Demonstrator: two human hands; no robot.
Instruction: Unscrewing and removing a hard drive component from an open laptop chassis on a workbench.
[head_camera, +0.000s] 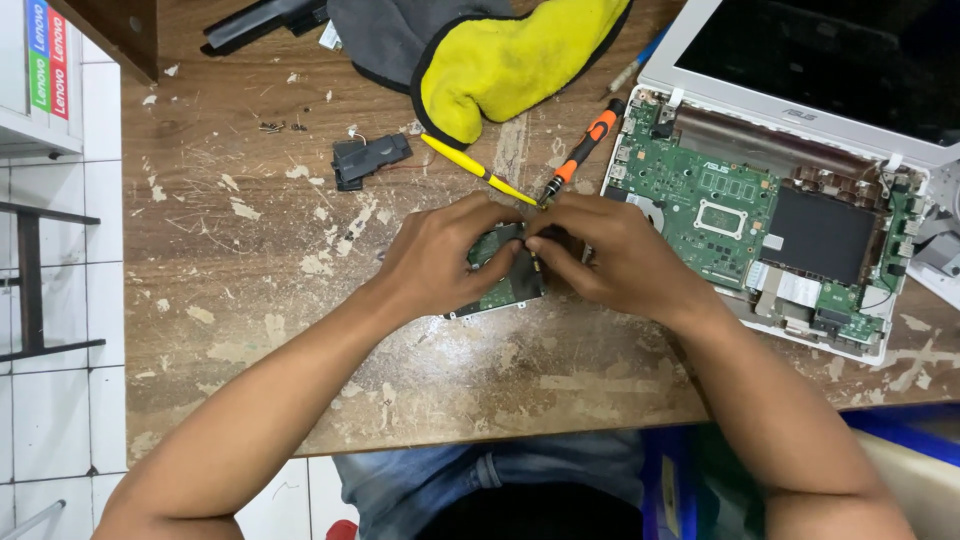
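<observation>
My left hand (435, 260) and my right hand (610, 255) meet over a small flat drive with a green circuit board (505, 285) lying on the worn wooden table (250, 250). Both hands grip it, fingertips pinching at its upper edge. Most of the drive is hidden beneath my fingers. Just beyond my hands lie an orange-and-black screwdriver (585, 150) and a thin yellow tool (470, 165), their tips pointing towards the drive.
An opened white laptop (790, 210) with its green mainboard exposed sits at the right. A yellow-and-grey cloth (490, 55) lies at the back, a small black part (368, 158) to the left of it, and a black bar (262, 22) at the far edge.
</observation>
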